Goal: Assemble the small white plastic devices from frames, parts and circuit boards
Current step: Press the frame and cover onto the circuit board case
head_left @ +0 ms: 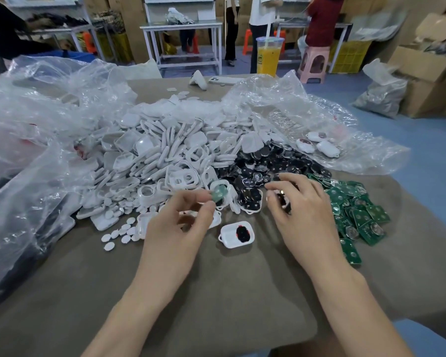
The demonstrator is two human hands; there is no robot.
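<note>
The assembly is looking barely begun: three finished devices (pixel 305 145) are lying at two o'clock and heaps of frames (pixel 165 155), black parts (pixel 263 161) and circuit boards (pixel 355 210) are waiting, while the left hand (pixel 188 220) is pinching a green board (pixel 219 195) at centre and the right hand (pixel 304 210) is curling round a dark part (pixel 283 200).

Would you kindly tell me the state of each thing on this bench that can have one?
left hand: pinches a small green piece, blurred.
right hand: fingers curled round a small dark part.
white plastic frame with black insert: lies flat, apart from both hands.
clear plastic cup of orange drink: upright, lidded, straw in.
clear plastic bag on the right: open, spread flat.
</note>
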